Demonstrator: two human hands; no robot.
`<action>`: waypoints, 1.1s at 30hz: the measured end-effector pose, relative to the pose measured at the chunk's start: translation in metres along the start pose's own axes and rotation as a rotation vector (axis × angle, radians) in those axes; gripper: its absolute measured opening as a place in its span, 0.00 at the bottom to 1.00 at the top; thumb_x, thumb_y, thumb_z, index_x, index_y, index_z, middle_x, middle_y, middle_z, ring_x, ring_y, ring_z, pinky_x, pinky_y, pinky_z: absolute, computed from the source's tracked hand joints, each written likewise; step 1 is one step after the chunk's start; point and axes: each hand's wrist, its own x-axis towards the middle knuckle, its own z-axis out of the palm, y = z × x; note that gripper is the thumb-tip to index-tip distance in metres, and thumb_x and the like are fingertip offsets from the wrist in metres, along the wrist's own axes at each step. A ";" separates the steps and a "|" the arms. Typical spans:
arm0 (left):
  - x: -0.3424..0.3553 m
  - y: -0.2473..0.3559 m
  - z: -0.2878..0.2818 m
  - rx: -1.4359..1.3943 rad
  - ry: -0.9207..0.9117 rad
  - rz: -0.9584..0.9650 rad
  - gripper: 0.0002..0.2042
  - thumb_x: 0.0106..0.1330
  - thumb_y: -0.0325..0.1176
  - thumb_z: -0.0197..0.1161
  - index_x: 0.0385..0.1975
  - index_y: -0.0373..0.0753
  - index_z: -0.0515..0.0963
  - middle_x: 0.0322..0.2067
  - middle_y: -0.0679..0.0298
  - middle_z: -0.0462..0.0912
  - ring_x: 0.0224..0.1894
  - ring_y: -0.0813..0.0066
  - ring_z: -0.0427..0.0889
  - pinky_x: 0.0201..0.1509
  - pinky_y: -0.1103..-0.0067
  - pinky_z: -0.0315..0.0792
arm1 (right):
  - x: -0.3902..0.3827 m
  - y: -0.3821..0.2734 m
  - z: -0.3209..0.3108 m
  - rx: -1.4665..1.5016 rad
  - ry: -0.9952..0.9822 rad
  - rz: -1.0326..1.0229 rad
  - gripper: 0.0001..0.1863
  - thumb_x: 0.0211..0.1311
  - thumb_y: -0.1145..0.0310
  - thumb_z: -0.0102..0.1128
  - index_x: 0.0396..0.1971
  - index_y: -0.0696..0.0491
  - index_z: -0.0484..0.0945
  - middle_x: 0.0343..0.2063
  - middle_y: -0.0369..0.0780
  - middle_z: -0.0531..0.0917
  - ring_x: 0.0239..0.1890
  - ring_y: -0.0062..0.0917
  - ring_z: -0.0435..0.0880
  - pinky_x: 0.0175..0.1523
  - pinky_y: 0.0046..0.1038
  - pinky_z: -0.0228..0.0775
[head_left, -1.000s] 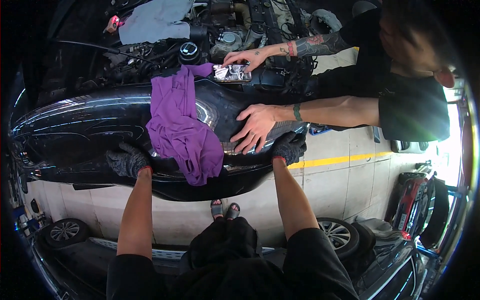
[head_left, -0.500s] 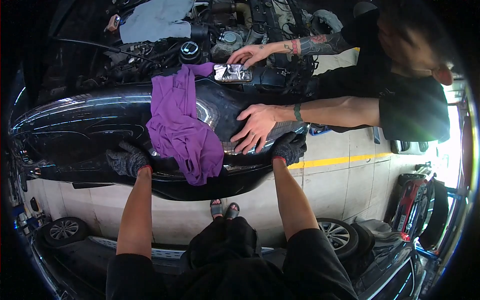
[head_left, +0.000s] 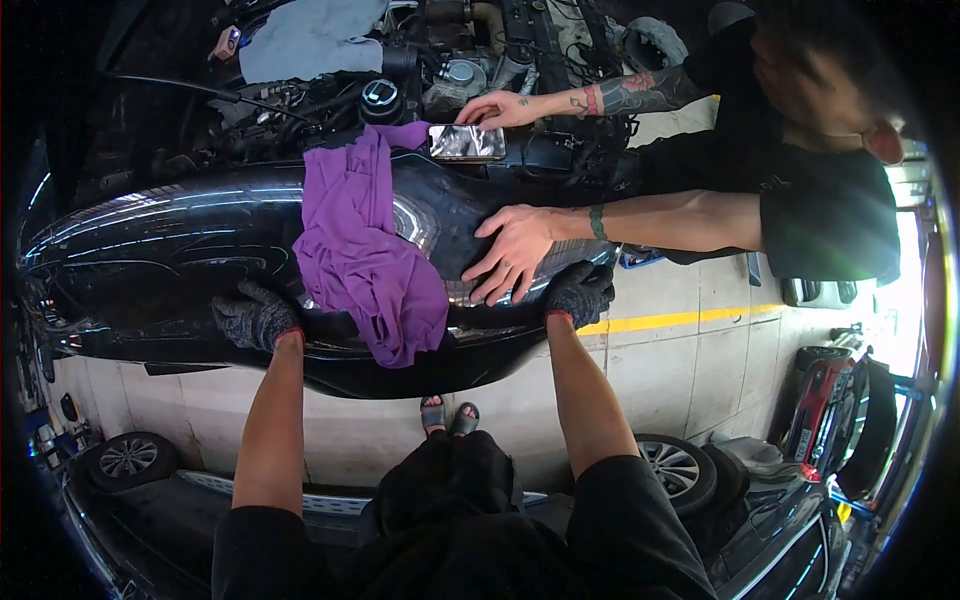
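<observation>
Standing before the long, glossy black car panel (head_left: 160, 225), stretched below the engine bay (head_left: 480, 60). Laying the gloved left hand (head_left: 258, 318) on its near side, just beside the draped purple cloth (head_left: 365, 250), fingers loosely parted, gripping nothing visible. Bending the fingers of the gloved right hand (head_left: 580, 295) at the panel's right end; cannot tell whether clasping its edge. Crowded there by a co-worker's spread hand (head_left: 510, 252). Open rightward over pale floor (head_left: 655, 380); narrower behind, toward a dark car (head_left: 130, 530).

Purple cloth (head_left: 362, 235) across black car panel (head_left: 190, 225)
</observation>
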 end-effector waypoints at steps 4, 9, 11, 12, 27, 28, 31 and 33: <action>0.006 -0.006 0.003 0.002 0.008 -0.009 0.37 0.83 0.61 0.60 0.75 0.32 0.76 0.71 0.42 0.80 0.73 0.39 0.79 0.74 0.47 0.76 | -0.004 -0.002 0.001 -0.008 0.000 -0.011 0.35 0.84 0.44 0.55 0.78 0.51 0.76 0.70 0.55 0.79 0.67 0.56 0.82 0.66 0.58 0.79; 0.000 0.005 -0.004 0.006 -0.060 -0.050 0.37 0.83 0.58 0.61 0.77 0.31 0.73 0.74 0.40 0.77 0.77 0.39 0.76 0.80 0.48 0.72 | 0.002 0.000 0.000 -0.004 -0.006 0.018 0.35 0.84 0.44 0.55 0.78 0.51 0.76 0.72 0.55 0.78 0.69 0.56 0.81 0.68 0.58 0.78; 0.002 0.003 -0.005 0.003 -0.061 -0.047 0.38 0.84 0.59 0.60 0.79 0.31 0.72 0.75 0.40 0.77 0.77 0.39 0.76 0.80 0.48 0.71 | 0.000 -0.002 0.000 -0.012 -0.010 0.019 0.35 0.84 0.44 0.55 0.79 0.51 0.76 0.73 0.56 0.78 0.69 0.56 0.81 0.69 0.57 0.78; 0.002 0.003 -0.005 0.004 -0.061 -0.046 0.38 0.84 0.59 0.60 0.79 0.31 0.72 0.75 0.40 0.77 0.77 0.39 0.76 0.80 0.48 0.71 | -0.001 -0.002 0.000 -0.020 -0.010 0.020 0.35 0.84 0.44 0.55 0.79 0.51 0.76 0.73 0.56 0.77 0.70 0.57 0.81 0.69 0.57 0.78; 0.002 -0.001 0.000 -0.023 0.001 -0.008 0.35 0.83 0.59 0.60 0.75 0.34 0.76 0.73 0.42 0.79 0.75 0.38 0.77 0.79 0.47 0.70 | -0.004 -0.004 -0.003 -0.017 -0.012 -0.001 0.35 0.84 0.45 0.54 0.79 0.51 0.75 0.70 0.55 0.79 0.68 0.56 0.81 0.68 0.58 0.78; 0.002 -0.001 -0.002 -0.012 0.015 0.020 0.36 0.83 0.59 0.60 0.75 0.32 0.75 0.72 0.41 0.79 0.74 0.38 0.78 0.77 0.47 0.72 | -0.004 -0.004 -0.002 -0.017 -0.012 -0.001 0.35 0.84 0.45 0.54 0.79 0.51 0.75 0.70 0.55 0.79 0.68 0.56 0.81 0.68 0.58 0.78; 0.002 0.001 -0.005 0.001 0.023 0.037 0.36 0.83 0.58 0.61 0.75 0.30 0.74 0.72 0.40 0.79 0.74 0.39 0.79 0.76 0.47 0.74 | -0.004 -0.002 -0.001 -0.018 -0.030 -0.013 0.35 0.84 0.45 0.54 0.79 0.51 0.75 0.70 0.56 0.79 0.68 0.56 0.81 0.68 0.58 0.78; 0.002 0.001 -0.006 0.002 0.018 0.026 0.36 0.83 0.58 0.61 0.75 0.30 0.74 0.71 0.40 0.79 0.74 0.39 0.79 0.76 0.47 0.74 | -0.004 -0.001 0.002 0.000 -0.015 -0.006 0.34 0.83 0.46 0.55 0.78 0.52 0.75 0.69 0.55 0.80 0.68 0.56 0.81 0.68 0.58 0.78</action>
